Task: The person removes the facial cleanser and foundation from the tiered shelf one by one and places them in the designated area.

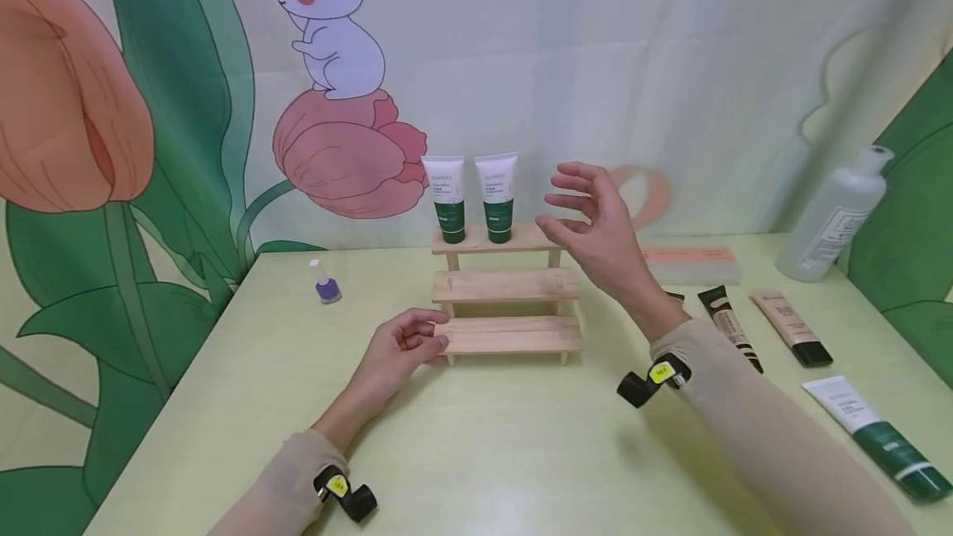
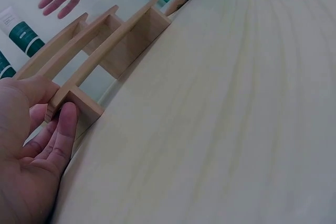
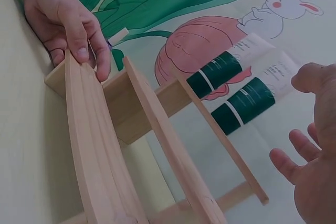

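A three-step wooden display stand (image 1: 508,336) stands on the table. My left hand (image 1: 398,351) grips the left end of its lowest step; in the left wrist view the thumb lies over the board and the fingers (image 2: 67,124) are beneath it. On the top step two white-and-green squeeze tubes stand upright on their caps, the left tube (image 1: 447,198) beside the right tube (image 1: 497,197). My right hand (image 1: 596,230) is raised just right of the tubes, fingers spread and loosely bent, holding nothing. The right wrist view shows a gap between it and the nearer tube (image 3: 252,103).
A purple nail polish bottle (image 1: 326,284) stands at the left. On the right lie a large white-and-green tube (image 1: 882,441), a beige tube (image 1: 791,327), a dark striped tube (image 1: 730,327) and a flat box (image 1: 692,265). A clear bottle (image 1: 832,217) stands at the back right, before a printed curtain (image 1: 521,48).
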Available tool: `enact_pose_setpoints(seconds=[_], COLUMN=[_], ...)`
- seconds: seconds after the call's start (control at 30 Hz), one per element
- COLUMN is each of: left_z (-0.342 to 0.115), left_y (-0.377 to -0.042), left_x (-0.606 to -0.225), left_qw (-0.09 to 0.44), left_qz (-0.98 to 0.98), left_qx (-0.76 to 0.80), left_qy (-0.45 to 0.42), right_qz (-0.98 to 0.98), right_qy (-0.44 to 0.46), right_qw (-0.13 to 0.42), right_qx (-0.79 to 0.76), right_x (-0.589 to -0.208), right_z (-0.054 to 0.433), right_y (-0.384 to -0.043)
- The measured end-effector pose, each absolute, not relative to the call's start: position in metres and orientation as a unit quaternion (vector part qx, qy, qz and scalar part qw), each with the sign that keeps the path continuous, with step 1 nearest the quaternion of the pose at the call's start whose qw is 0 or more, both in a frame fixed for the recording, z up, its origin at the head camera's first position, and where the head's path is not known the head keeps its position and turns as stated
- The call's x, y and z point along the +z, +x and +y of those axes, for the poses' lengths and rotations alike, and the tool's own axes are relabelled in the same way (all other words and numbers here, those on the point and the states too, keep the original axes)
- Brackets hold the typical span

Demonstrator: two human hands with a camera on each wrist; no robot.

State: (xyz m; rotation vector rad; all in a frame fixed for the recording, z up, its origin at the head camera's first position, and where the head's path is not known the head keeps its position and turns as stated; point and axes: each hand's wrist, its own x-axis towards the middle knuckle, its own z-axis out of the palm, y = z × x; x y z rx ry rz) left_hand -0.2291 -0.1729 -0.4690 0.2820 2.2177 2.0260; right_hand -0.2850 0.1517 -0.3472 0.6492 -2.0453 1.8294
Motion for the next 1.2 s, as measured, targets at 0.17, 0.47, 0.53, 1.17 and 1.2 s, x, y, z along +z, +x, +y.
enact_pose_setpoints(seconds=[0.17, 0.47, 0.53, 1.17, 1.2], left_z=[-0.172, -0.173, -0.173, -0.174, -0.174], left_y=[-0.23, -0.231, -0.231, -0.229, -0.228], left_x=[-0.469, -0.468, -0.468, -0.468, -0.469], left_qw=[0.06, 0.058, 0.058, 0.06, 0.06], left_qz=[0.735, 0.741, 0.743, 0.738, 0.737], left_qx=[0.669, 0.662, 0.66, 0.665, 0.666], left_qy=[0.091, 0.093, 0.095, 0.096, 0.096], right_qz=[-0.718, -0.735, -0.735, -0.747, -0.745], right_qy=[0.228, 0.208, 0.208, 0.186, 0.186], right_qw=[0.154, 0.131, 0.129, 0.138, 0.14], right_qx=[0.64, 0.632, 0.632, 0.623, 0.625], right_x=[-0.348, -0.351, -0.351, -0.356, -0.356], right_z=[0.134, 0.108, 0.105, 0.094, 0.095], right_y=[-0.294, -0.307, -0.309, -0.31, -0.309])
